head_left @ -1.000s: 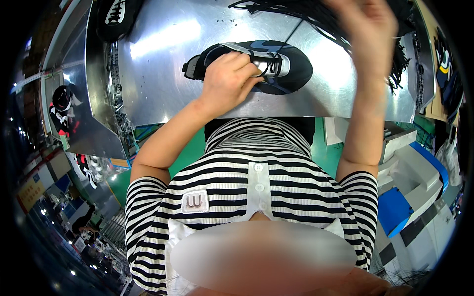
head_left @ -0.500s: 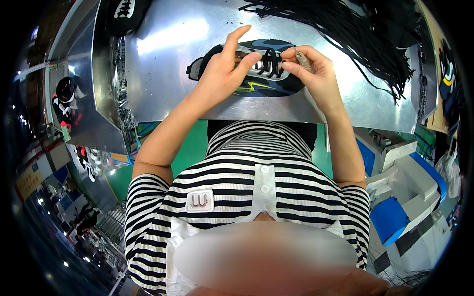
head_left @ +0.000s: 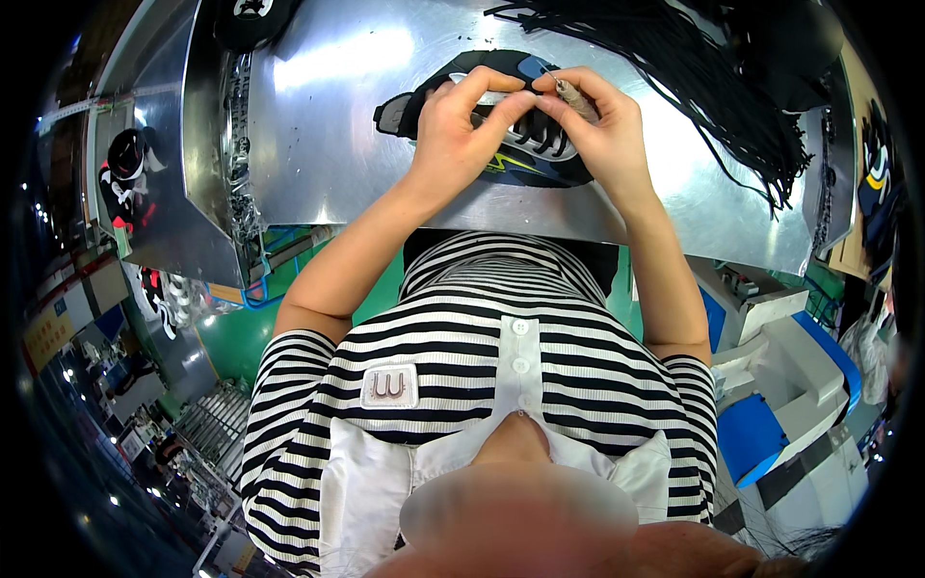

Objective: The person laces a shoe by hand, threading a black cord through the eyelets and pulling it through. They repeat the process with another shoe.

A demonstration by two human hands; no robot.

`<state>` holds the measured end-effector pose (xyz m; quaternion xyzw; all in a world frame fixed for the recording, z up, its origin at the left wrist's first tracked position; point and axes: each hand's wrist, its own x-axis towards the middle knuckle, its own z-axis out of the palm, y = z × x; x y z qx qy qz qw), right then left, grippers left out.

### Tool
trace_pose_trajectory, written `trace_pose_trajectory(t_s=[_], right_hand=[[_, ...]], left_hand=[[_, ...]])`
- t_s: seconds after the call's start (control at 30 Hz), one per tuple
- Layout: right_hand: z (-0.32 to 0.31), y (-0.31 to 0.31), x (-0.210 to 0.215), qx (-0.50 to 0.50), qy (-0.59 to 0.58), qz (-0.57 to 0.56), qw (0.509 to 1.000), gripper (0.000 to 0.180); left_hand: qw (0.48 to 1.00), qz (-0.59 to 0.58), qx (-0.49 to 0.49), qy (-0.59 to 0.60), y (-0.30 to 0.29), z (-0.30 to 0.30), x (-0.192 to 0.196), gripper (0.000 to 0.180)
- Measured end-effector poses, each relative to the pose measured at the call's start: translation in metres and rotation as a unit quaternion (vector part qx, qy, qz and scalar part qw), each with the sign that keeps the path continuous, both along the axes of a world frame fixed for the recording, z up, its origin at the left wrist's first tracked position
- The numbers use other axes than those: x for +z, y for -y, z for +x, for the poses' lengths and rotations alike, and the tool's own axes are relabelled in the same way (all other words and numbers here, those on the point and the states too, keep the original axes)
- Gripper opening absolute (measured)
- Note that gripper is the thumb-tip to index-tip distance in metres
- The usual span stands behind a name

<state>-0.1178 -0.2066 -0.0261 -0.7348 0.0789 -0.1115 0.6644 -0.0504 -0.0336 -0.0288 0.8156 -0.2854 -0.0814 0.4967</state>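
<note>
A dark sneaker (head_left: 525,166) with blue patches, a yellow-green zigzag and black laces (head_left: 545,135) lies on its sole, toe to the right. My left hand (head_left: 453,130) arches over its collar and tongue, thumb and forefinger pinched together above the lacing. What they pinch is hidden. My right hand (head_left: 612,130) is closed at the toe end, with an awl (head_left: 573,96) tucked in it. Its handle is wrapped in tan and its thin metal point sticks out past the fingers. The thumbs and fingertips of both hands meet over the laces.
A shiny metal worktable (head_left: 318,144) carries the shoe. A thick bundle of black shoelaces (head_left: 674,82) spreads over its far right. Another black shoe (head_left: 252,21) stands at the far left. A blue and white machine (head_left: 771,385) is at my lower right.
My left hand's forefinger, raised before, has come down to the thumb. My right hand has moved slightly left and up, so both hands' fingertips meet. The shoe's toe is tilted slightly nearer me.
</note>
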Motion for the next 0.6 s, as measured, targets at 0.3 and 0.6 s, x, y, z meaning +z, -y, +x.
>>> trace_pose_trajectory(t_s=[0.3, 0.6], right_hand=[[-0.006, -0.008, 0.006, -0.035, -0.006, -0.075, 0.997, 0.023], [-0.029, -0.002, 0.013, -0.004, -0.028, -0.194, 0.981, 0.012]], left_hand=[[0.996, 0.007, 0.009, 0.094, 0.0, -0.003, -0.004, 0.026], [0.994, 0.025, 0.028, 0.099, -0.001, -0.006, -0.001, 0.024]])
